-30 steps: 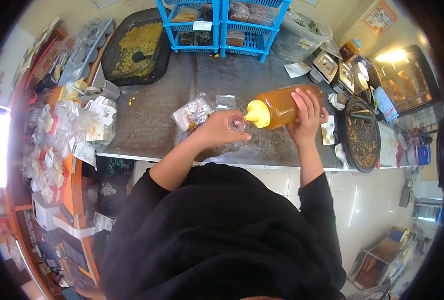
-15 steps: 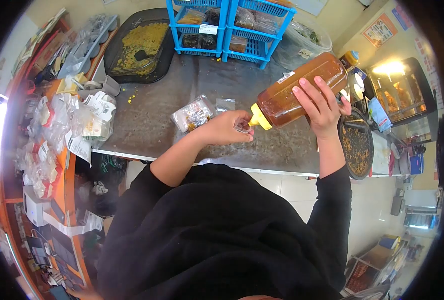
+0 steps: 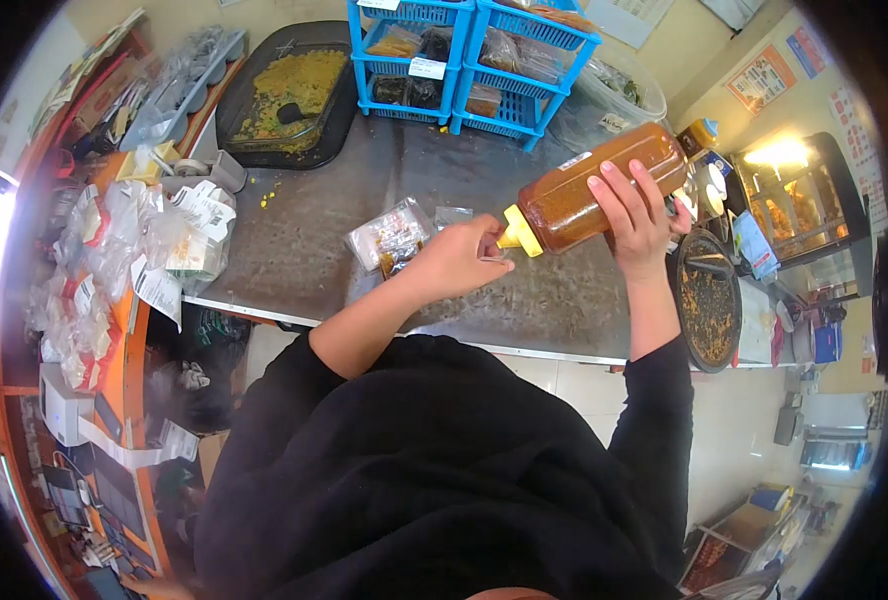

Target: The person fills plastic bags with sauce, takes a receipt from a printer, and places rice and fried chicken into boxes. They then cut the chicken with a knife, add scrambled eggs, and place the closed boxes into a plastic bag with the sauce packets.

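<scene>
Head: right hand (image 3: 639,222) (one tilted bottle (image 3: 574,205))

Food-shop kitchen, with lit food cabinet (image 3: 799,205) (and a food-filled tray (image 3: 343,108))

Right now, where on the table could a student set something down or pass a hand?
The table is bare left of the clear packets, nearer us than the yellow crumbs, and between the bottle and the near edge. It is crowded around the left hand and by the dark round tray.
</scene>
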`<action>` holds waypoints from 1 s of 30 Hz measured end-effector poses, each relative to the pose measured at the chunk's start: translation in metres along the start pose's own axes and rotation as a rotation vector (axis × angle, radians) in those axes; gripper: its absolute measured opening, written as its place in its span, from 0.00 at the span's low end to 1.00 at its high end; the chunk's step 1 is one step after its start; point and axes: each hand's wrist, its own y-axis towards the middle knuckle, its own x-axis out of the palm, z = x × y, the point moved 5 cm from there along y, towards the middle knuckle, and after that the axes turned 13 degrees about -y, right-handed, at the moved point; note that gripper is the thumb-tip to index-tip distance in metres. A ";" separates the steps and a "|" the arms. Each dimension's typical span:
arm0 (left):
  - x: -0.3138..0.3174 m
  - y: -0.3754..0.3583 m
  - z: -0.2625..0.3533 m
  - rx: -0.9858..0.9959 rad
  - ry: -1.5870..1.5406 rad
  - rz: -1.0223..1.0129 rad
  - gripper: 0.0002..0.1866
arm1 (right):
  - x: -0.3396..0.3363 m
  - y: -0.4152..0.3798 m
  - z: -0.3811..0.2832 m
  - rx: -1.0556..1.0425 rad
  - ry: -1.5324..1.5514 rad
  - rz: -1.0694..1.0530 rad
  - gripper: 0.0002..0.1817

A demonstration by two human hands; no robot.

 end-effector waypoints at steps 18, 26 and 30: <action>-0.017 0.013 -0.016 -0.159 -0.856 -0.031 0.21 | 0.059 -0.168 -0.084 1.300 0.745 -0.763 0.53; -0.013 0.003 -0.016 -0.117 -1.020 -0.249 0.28 | 0.011 -0.071 -0.107 1.039 1.284 -0.501 0.18; -0.016 -0.007 -0.015 -0.004 -0.670 -0.133 0.26 | 0.013 -0.037 -0.135 1.156 1.645 -0.670 0.10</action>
